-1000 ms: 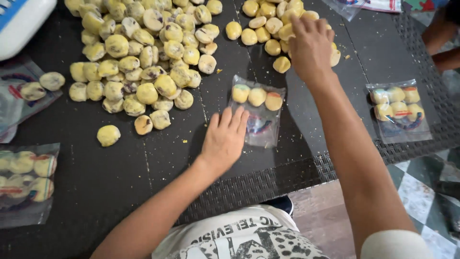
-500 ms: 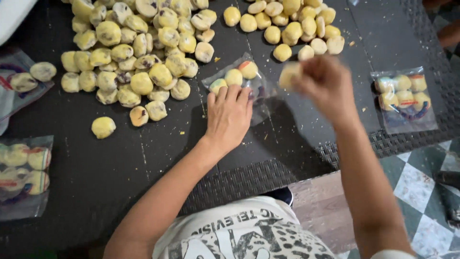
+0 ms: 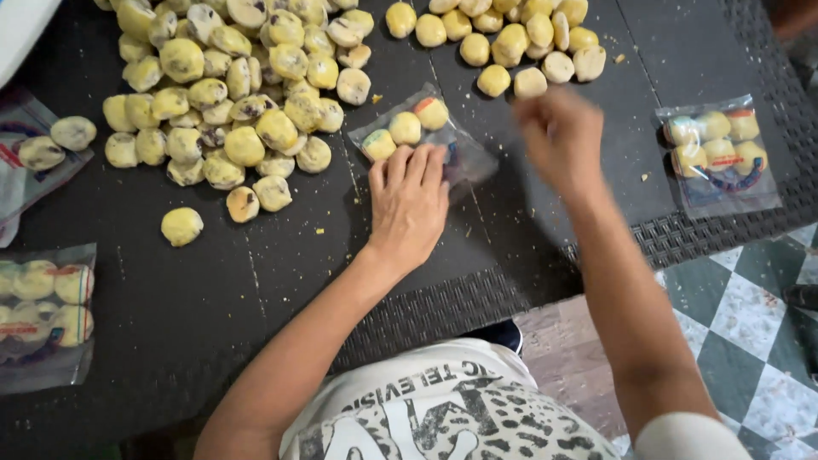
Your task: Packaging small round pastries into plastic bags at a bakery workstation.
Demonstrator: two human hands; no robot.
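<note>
A view from above onto a dark surface [image 3: 281, 281] covered with small round yellow pastries, seen from the head of a seated person whose two bare arms reach forward.

The left hand [image 3: 409, 204] lies flat and palm down, fingers spread and straight, holding nothing closed in its grip. Its fingertips press on the near edge of a clear plastic bag [image 3: 426, 136] that lies on the surface in the middle of the view. Inside the bag sit three pastries in a row at its far end.

The right hand [image 3: 558, 136] hovers just to the right of that bag, above the surface. It is blurred; the fingers look curled inward, but whether they hold anything cannot be told.

To the left of the bag lies a large heap of loose pastries [image 3: 230, 94], many with dark specks. A smaller pile of plain yellow pastries [image 3: 511, 38] lies at the top, beyond the right hand. One stray pastry [image 3: 181, 226] sits alone, near the big heap.

A filled bag with six pastries [image 3: 720, 153] rests at the right edge of the surface. Another filled bag [image 3: 43, 315] lies at the far left. The floor [image 3: 741, 341] at lower right is checkered green and white.
</note>
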